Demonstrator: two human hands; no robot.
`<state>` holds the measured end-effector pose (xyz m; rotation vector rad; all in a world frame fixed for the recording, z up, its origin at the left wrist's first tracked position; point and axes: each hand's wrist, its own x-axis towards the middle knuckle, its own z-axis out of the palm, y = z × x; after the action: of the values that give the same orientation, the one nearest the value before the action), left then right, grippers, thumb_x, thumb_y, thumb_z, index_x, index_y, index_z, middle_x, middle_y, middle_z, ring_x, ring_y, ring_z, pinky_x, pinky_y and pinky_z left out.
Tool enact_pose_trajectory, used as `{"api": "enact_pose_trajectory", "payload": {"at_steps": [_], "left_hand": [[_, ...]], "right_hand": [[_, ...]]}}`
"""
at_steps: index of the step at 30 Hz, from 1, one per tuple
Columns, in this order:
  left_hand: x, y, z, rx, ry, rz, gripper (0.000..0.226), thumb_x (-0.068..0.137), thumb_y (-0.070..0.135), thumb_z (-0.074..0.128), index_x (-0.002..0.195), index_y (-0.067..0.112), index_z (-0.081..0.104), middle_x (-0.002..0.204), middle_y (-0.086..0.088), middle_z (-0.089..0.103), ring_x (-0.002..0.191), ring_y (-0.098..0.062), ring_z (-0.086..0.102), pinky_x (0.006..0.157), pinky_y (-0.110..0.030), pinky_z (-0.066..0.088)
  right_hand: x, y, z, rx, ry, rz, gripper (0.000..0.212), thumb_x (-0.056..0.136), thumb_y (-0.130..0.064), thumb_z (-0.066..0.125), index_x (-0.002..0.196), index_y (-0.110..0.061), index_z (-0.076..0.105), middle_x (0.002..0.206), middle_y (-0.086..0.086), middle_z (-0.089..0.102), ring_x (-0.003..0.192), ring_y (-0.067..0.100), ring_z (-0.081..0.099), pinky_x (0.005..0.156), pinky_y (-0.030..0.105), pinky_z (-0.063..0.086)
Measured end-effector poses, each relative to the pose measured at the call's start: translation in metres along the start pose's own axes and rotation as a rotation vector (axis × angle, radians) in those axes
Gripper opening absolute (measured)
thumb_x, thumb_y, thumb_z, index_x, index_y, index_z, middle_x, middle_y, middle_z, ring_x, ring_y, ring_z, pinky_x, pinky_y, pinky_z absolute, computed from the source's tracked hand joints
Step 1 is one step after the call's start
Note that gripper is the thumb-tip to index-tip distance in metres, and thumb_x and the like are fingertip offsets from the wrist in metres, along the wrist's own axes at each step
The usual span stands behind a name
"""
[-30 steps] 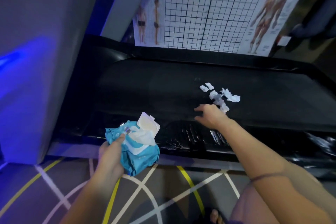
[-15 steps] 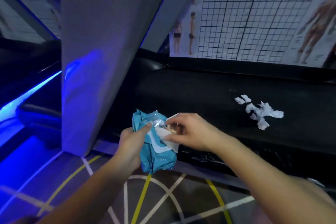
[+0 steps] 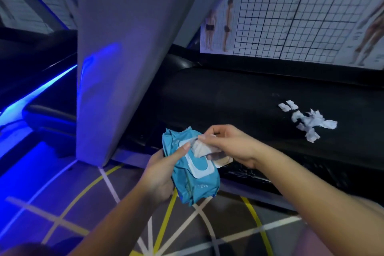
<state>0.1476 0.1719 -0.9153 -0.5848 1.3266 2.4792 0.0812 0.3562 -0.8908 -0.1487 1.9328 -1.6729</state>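
Drawing one wipe (image 3: 202, 147) out of the blue wipe pack (image 3: 195, 185) is judged to be the step in hand, and it is done well only if the pack is stopped from following the pull. The pack is held in the air above the patterned floor (image 3: 104, 203), just short of the near edge of the black deck (image 3: 228, 100), with its opening turned toward twelve o'clock. It is gripped from behind by the left hand (image 3: 160, 174), whose fingers are curled round its back while the thumb is pressed on the front at nine o'clock of the opening. The white wipe is pinched at the opening between thumb and forefinger of the right hand (image 3: 230, 143); the open lid flap (image 3: 220, 161) is seen under that hand, at three o'clock of the opening. The pull is best made slowly and straight away from the opening, so that one sheet is freed and the next is not dragged out with it. The thumb should be used beside the slot as a brake. Torn white scraps (image 3: 309, 120) are seen on the deck at two o'clock of the pack, well apart from both hands.
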Motion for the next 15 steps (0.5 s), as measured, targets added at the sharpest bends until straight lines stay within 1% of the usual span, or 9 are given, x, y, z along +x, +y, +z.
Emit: {"api": "enact_pose_trajectory", "payload": {"at_steps": [1,2,5,7,8,10,11,13,15], "left_hand": [[0.0,-0.001,-0.001,0.005,-0.015,-0.008,0.036,0.096,0.013,0.069,0.13,0.001,0.068,0.119,-0.022,0.077,0.101,-0.037,0.078,0.069,-0.04,0.066],[0.001,-0.002,-0.002,0.016,-0.024,-0.007,0.037,0.095,0.012,0.07,0.131,0.001,0.068,0.119,-0.022,0.077,0.101,-0.037,0.078,0.069,-0.04,0.065],[0.003,0.0,-0.003,0.025,-0.036,0.025,0.042,0.091,0.01,0.072,0.132,0.002,0.067,0.12,-0.023,0.076,0.104,-0.037,0.077,0.073,-0.04,0.065],[0.004,0.002,-0.003,0.06,-0.033,0.066,0.038,0.093,0.007,0.071,0.131,0.003,0.068,0.119,-0.022,0.077,0.103,-0.036,0.078,0.074,-0.039,0.065],[0.004,0.003,-0.004,0.081,-0.023,0.083,0.035,0.095,0.005,0.07,0.13,0.003,0.069,0.118,-0.021,0.077,0.102,-0.035,0.078,0.073,-0.038,0.065],[0.005,0.004,-0.007,0.111,0.039,0.111,0.028,0.098,0.002,0.069,0.126,0.003,0.07,0.113,-0.019,0.079,0.098,-0.032,0.079,0.07,-0.036,0.065],[0.006,0.004,-0.009,0.12,0.095,0.121,0.025,0.099,0.002,0.069,0.123,0.003,0.071,0.11,-0.018,0.08,0.095,-0.032,0.08,0.068,-0.036,0.065],[0.008,0.005,-0.015,0.124,0.217,0.114,0.021,0.099,0.003,0.07,0.12,0.001,0.073,0.105,-0.018,0.08,0.091,-0.033,0.08,0.066,-0.039,0.065],[0.011,0.005,-0.022,0.117,0.293,0.106,0.019,0.099,0.004,0.071,0.118,-0.001,0.073,0.102,-0.019,0.08,0.089,-0.034,0.08,0.067,-0.04,0.066]], "right_hand": [[0.001,0.001,0.001,0.028,0.022,0.004,0.022,0.094,-0.03,0.072,0.089,-0.011,0.063,0.092,0.009,0.073,0.084,0.02,0.068,0.084,0.039,0.059],[0.002,0.001,0.002,0.066,0.042,0.012,0.021,0.094,-0.029,0.071,0.09,-0.01,0.062,0.092,0.01,0.073,0.083,0.02,0.068,0.085,0.041,0.058],[0.004,-0.002,0.003,0.181,0.101,0.048,0.017,0.097,-0.022,0.067,0.092,-0.009,0.059,0.092,0.015,0.072,0.081,0.025,0.069,0.083,0.043,0.058],[0.007,-0.004,0.005,0.218,0.134,0.055,0.015,0.098,-0.019,0.065,0.089,-0.01,0.059,0.088,0.015,0.07,0.083,0.028,0.07,0.084,0.048,0.058],[0.01,-0.004,0.007,0.222,0.145,0.054,0.015,0.098,-0.018,0.064,0.088,-0.01,0.059,0.086,0.015,0.069,0.083,0.028,0.071,0.08,0.046,0.06],[0.013,-0.006,0.011,0.217,0.157,0.039,0.015,0.099,-0.018,0.063,0.088,-0.009,0.058,0.084,0.014,0.068,0.082,0.029,0.071,0.069,0.04,0.06],[0.014,-0.009,0.013,0.232,0.156,0.019,0.016,0.1,-0.019,0.063,0.089,-0.008,0.058,0.083,0.015,0.068,0.08,0.029,0.071,0.068,0.039,0.06],[0.017,-0.014,0.015,0.241,0.185,-0.058,0.018,0.099,-0.02,0.064,0.089,-0.006,0.059,0.08,0.014,0.067,0.076,0.028,0.068,0.071,0.043,0.061],[0.021,-0.017,0.014,0.22,0.27,-0.137,0.018,0.099,-0.023,0.064,0.088,-0.008,0.06,0.076,0.008,0.064,0.07,0.021,0.063,0.069,0.036,0.058]]}}
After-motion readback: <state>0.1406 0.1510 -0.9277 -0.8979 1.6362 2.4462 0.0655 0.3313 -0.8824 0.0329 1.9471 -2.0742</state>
